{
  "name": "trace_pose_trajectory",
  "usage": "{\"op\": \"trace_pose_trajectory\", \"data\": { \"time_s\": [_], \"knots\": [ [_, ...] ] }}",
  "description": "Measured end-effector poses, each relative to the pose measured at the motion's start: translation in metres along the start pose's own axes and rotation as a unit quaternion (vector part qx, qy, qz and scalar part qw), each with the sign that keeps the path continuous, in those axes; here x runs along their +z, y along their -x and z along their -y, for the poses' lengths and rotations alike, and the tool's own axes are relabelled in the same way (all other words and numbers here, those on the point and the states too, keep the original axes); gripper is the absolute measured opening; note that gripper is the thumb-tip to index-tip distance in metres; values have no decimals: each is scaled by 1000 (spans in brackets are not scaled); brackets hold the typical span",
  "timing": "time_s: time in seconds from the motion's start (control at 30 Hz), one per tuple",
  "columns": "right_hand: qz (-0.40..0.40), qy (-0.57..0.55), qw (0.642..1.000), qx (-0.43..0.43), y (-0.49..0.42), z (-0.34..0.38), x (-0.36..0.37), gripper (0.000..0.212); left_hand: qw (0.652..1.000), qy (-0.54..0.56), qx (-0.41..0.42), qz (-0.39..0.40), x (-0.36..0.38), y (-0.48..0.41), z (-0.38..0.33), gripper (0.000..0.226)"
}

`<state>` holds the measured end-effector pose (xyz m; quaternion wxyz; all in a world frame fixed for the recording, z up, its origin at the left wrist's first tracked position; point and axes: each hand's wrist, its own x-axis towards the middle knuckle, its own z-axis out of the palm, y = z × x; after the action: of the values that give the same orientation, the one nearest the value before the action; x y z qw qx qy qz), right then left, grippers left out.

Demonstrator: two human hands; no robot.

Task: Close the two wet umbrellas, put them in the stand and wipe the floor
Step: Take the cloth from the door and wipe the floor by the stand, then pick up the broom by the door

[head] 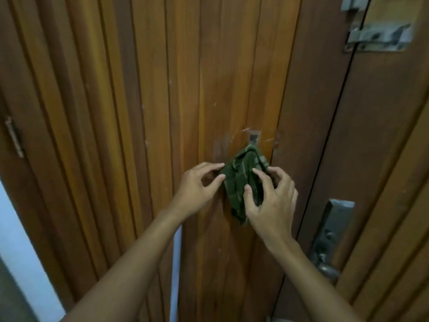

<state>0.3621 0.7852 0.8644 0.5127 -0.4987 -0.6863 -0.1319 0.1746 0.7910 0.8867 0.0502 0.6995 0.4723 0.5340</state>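
A dark green cloth (239, 182) hangs bunched from a small hook (253, 138) on a wooden door (139, 112). My left hand (199, 189) is at the cloth's left edge, thumb and forefinger touching the fabric. My right hand (271, 201) is spread over the cloth's right side, fingers curled on it. Both hands touch the cloth while it still hangs from the hook. No umbrella, stand or floor is in view.
A metal lock plate with a knob (329, 247) sits on the door's right edge. Metal bolts (380, 38) are fixed at the top right. A hinge (14, 137) shows at the left, beside a pale wall strip (21, 252).
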Motion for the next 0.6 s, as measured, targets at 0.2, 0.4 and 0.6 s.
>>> {"op": "trace_pose_trajectory", "data": {
  "time_s": [0.2, 0.4, 0.6],
  "knots": [
    [59, -37, 996, -63, 79, 30, 48, 24, 981, 5, -166, -95, -24, 79, 79, 15],
    [261, -58, 962, 60, 135, 48, 114, 21, 928, 3, -372, -36, -10, 130, 137, 46],
    [536, -229, 768, 265, 184, 35, 180, 55, 906, 90, -394, 128, 8, 150, 161, 30]
  ]
}}
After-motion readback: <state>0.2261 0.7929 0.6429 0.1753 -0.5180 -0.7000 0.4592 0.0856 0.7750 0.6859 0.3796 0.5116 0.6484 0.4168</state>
